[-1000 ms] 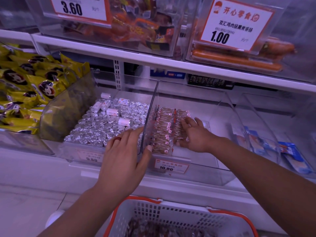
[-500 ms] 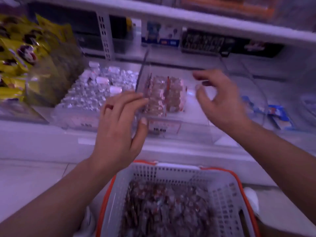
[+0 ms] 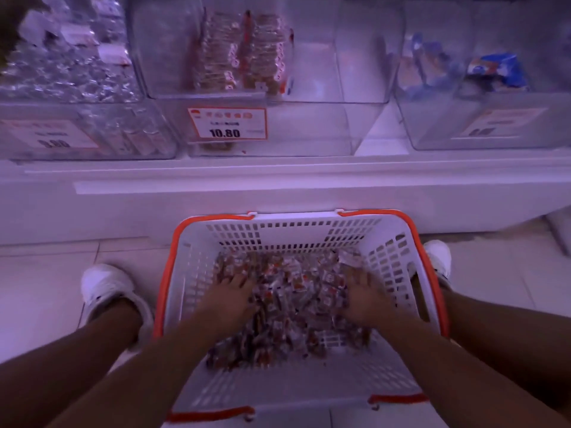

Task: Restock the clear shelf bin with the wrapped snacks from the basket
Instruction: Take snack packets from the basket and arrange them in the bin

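Wrapped snacks [image 3: 296, 307] in floor basket [image 3: 398, 261] below shelf; fingers [image 3: 238, 281] spread, grasp unclear.

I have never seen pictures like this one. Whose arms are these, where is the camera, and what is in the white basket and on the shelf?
No machine here: a person wears a camera on the head, looking down at their own arms. The left hand and right hand both reach into the white basket on the floor, resting on a pile of wrapped snacks. The picture is too blurred to tell whether the hands grip any. Above, on the shelf, stands the clear bin with a 10.80 price tag; two rows of the same snacks fill only its left part. White shoes show beside the basket.
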A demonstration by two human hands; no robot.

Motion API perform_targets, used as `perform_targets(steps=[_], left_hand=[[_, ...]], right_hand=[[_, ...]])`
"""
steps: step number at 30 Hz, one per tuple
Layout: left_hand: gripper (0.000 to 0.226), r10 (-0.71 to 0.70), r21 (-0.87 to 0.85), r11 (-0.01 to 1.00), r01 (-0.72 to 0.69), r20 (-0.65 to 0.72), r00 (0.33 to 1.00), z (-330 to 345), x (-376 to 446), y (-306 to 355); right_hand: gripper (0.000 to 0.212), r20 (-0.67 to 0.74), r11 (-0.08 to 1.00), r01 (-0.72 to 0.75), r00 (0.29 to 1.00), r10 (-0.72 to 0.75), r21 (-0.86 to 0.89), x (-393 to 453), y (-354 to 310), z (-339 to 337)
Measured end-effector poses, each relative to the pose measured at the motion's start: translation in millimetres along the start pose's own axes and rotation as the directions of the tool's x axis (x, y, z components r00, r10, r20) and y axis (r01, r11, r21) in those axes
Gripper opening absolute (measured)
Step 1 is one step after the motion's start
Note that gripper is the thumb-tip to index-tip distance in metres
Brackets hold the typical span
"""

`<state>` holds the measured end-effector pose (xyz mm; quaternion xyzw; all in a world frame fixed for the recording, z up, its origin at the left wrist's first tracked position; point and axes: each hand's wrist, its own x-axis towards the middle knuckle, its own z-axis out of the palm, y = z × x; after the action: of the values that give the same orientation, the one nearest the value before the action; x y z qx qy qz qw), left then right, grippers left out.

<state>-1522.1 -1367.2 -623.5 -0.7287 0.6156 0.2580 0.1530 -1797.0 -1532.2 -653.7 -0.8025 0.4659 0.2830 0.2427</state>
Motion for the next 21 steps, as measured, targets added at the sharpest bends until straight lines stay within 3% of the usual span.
perform_targets(steps=[2,6,11,18,21], left_hand=[[0.068,0.013,-0.023,1.0,-0.013,-0.004,1.0,16,16,17],[0.074,0.056,-0.033,0.998,-0.056,0.001,0.998,39,41,35],[0.078,0.176,0.124,0.973,-0.196,0.153,0.972,58,50,36],[0.053,0.234,0.18,0.95,-0.255,0.127,0.964,69,38,34],[0.048,0.277,0.196,0.936,-0.292,0.104,0.955,68,34,36]], right_hand=[[0.116,0.005,0.998,0.065,0.998,-0.065,0.008,15,-4,20],[0.121,-0.011,0.984,0.157,0.987,-0.158,-0.087,37,-10,41],[0.095,-0.05,0.963,0.086,0.994,-0.102,-0.257,27,-36,76],[0.091,0.0,0.9,0.302,0.948,-0.318,-0.313,9,-49,108],[0.083,-0.005,0.913,0.348,0.934,-0.358,-0.213,12,-50,105]])
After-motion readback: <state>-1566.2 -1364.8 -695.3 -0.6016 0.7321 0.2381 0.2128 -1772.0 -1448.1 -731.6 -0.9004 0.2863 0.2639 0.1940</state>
